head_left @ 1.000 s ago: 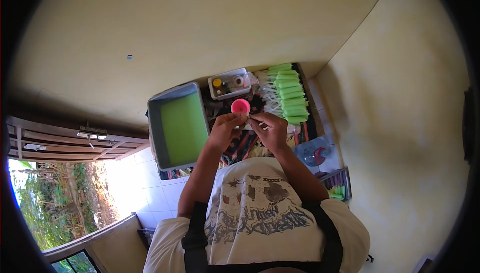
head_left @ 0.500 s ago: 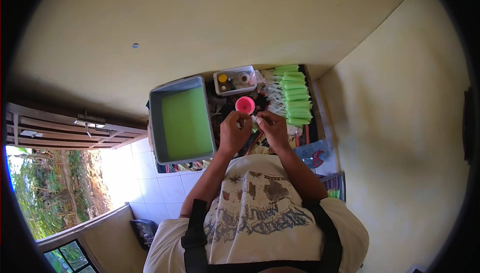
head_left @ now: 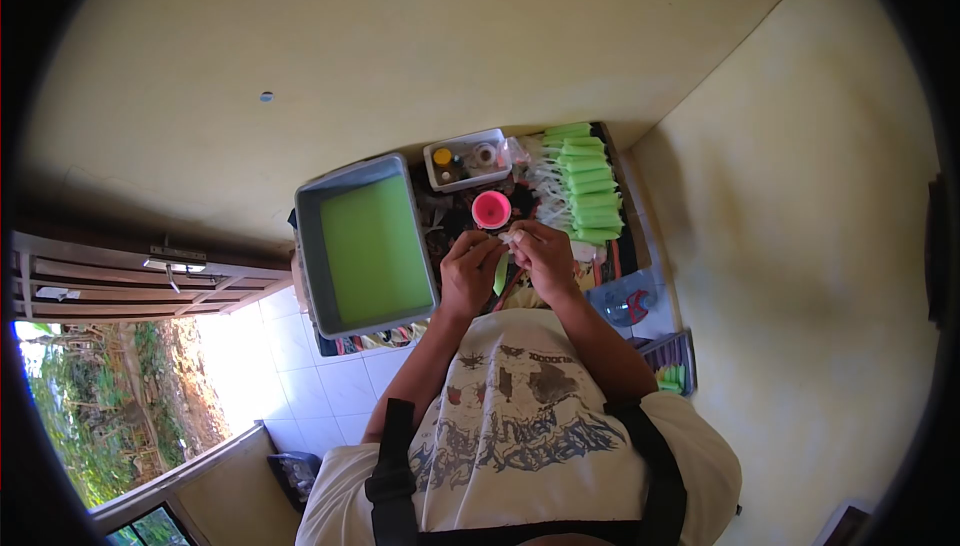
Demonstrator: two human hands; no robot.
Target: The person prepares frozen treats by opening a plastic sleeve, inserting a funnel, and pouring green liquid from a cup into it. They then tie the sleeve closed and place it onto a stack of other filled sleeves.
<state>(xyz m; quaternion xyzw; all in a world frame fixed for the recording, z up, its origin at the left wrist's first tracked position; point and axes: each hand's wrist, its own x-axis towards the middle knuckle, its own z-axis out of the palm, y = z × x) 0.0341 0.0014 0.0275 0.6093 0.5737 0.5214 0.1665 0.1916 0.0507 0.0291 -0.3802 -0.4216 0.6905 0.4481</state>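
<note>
Between my two hands hangs a slim plastic bag [head_left: 500, 277] with green liquid in its lower part. My left hand [head_left: 467, 271] is closed in a pinch at the bag's clear upper end. From the other side my right hand [head_left: 545, 254] pinches the same twisted plastic, its fingertips close to the left ones. Just beyond the fingers stands a pink cup [head_left: 491, 210]. Left of my hands is a grey tub [head_left: 309, 246] of green liquid. A row of filled green bags [head_left: 592, 181] lies to the right, their clear tails pointing left.
A white container [head_left: 467, 185] with a yellow-capped jar and a tape roll stands at the back. Right of me are a large clear bottle [head_left: 625, 304] and a dark crate [head_left: 677, 364] holding green and other items. The wall rises directly behind the work surface.
The green bag now hangs down more visibly between my hands. My left hand has dropped slightly, and both hands still pinch the plastic. The view has shifted a little.
</note>
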